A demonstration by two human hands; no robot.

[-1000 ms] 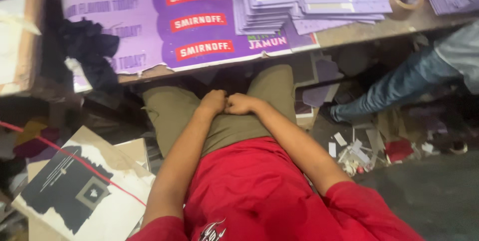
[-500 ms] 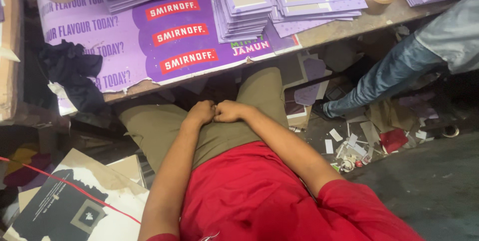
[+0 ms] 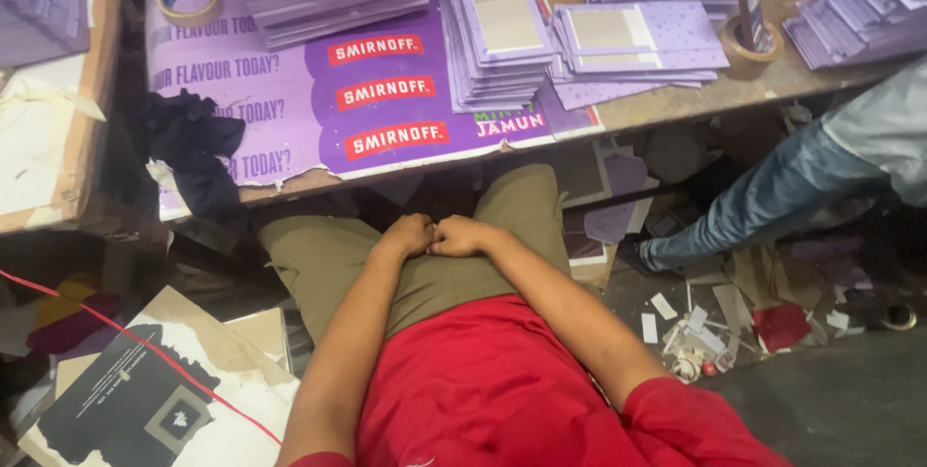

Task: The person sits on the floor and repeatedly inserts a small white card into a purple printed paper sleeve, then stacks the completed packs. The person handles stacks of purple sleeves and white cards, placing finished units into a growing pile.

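Across the table, a large purple printed sheet covers the near-left part and hangs past the near edge. Purple card stacks sit on it toward the middle, with more stacks along the far edge and at the far-right corner. A blue tape roll lies at the far-left end of the sheet; a second roll stands near the right stacks. A black cloth drapes over the near-left edge.

Below the near edge, both hands rest on the lap. Left hand and right hand are curled into loose fists, knuckles touching, holding nothing. The nearest cards are the middle stacks, well apart from the hands.

Judgement: many cards are already stacked; no card is in hand, so work is paused. Another person's leg stands at the right.
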